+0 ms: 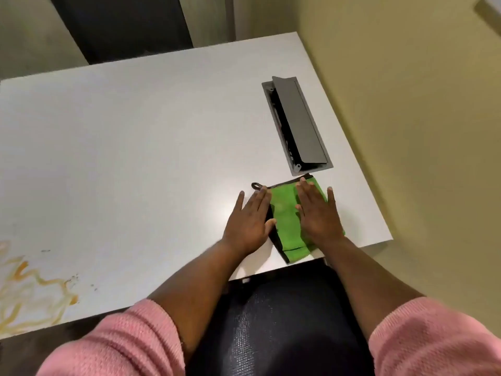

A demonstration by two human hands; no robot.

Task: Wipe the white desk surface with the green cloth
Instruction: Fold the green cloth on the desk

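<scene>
A green cloth (284,215) with a black edge and a small black loop lies folded flat on the white desk (135,147), near its front right corner. My left hand (249,221) rests flat with fingers spread, its fingertips over the cloth's left edge. My right hand (318,213) presses flat on the cloth's right half, covering part of it. Neither hand grips the cloth. A yellow-orange stain (29,289) marks the desk at its front left.
A grey cable hatch (296,123) with its lid raised is set into the desk just beyond the cloth. A beige wall (420,131) runs along the desk's right side. A black chair (279,316) sits below the front edge.
</scene>
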